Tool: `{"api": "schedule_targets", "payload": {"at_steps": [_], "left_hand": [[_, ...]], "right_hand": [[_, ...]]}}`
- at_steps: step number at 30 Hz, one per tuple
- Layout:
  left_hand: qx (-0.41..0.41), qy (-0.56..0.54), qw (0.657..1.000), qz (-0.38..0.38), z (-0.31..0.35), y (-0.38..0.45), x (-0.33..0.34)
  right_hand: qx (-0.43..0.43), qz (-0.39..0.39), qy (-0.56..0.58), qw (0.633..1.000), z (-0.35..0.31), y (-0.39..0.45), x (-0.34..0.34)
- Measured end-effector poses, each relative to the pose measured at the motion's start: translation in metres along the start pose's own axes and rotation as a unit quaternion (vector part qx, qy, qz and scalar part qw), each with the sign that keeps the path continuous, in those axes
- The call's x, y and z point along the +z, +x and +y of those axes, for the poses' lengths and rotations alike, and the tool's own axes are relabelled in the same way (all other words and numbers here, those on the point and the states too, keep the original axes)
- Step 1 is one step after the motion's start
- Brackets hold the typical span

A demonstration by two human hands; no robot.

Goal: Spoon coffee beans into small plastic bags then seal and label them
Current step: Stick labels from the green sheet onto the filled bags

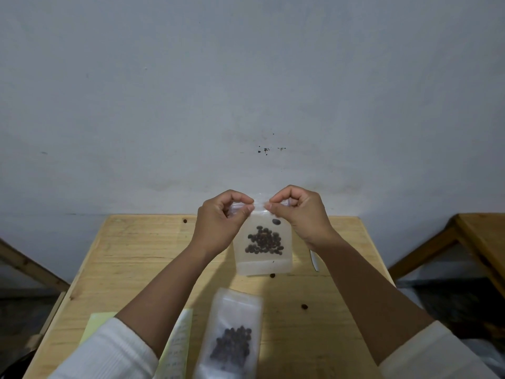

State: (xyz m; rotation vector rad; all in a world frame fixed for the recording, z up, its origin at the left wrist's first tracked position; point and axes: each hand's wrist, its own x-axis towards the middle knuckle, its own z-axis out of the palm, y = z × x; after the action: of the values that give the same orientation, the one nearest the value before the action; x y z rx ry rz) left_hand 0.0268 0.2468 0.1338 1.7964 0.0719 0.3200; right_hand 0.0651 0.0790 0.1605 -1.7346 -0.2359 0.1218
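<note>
- Left hand (220, 224) and right hand (302, 214) pinching top edge of held bag (263, 244), raised above table (131, 255).
- Coffee beans (264, 242) hanging below fingertips.
- Second filled bag (232, 335) flat beneath forearms.
- Loose bean (304, 306) under right forearm.

The wall (246, 77) is pale grey-blue with a few dark specks at its centre. The table (131, 258) is light yellowish wood with streaky grain and small dark knots. Held at 12 o'clock, a frosted translucent bag (263, 258) shows dark brown coffee beans (264, 242). At 6 o'clock a second frosted bag (232, 324) holds darker beans. Pale yellow-green paper (94, 324) lies at 7 o'clock, under white ribbed sleeves (109, 351).
</note>
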Motion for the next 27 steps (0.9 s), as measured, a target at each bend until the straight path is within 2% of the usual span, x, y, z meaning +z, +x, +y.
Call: {"api": "schedule_targets", "payload": {"at_steps": [13, 17, 20, 27], "left_hand": [[-0.011, -0.009, 1.000, 0.002, -0.001, -0.003, 0.002], [0.012, 0.053, 0.998, 0.023, 0.001, -0.007, 0.005], [0.017, 0.049, 0.998, 0.031, 0.001, -0.007, 0.006], [-0.011, 0.015, 1.000, -0.022, -0.012, -0.010, -0.001]], "right_hand": [[0.034, -0.031, 0.010, 0.999, 0.000, -0.007, 0.010], [0.039, -0.007, 0.012, 0.999, 0.003, -0.007, 0.018], [0.054, 0.008, 0.050, 0.997, 0.006, -0.008, 0.023], [0.093, 0.061, 0.095, 0.989, 0.007, -0.004, 0.026]]}}
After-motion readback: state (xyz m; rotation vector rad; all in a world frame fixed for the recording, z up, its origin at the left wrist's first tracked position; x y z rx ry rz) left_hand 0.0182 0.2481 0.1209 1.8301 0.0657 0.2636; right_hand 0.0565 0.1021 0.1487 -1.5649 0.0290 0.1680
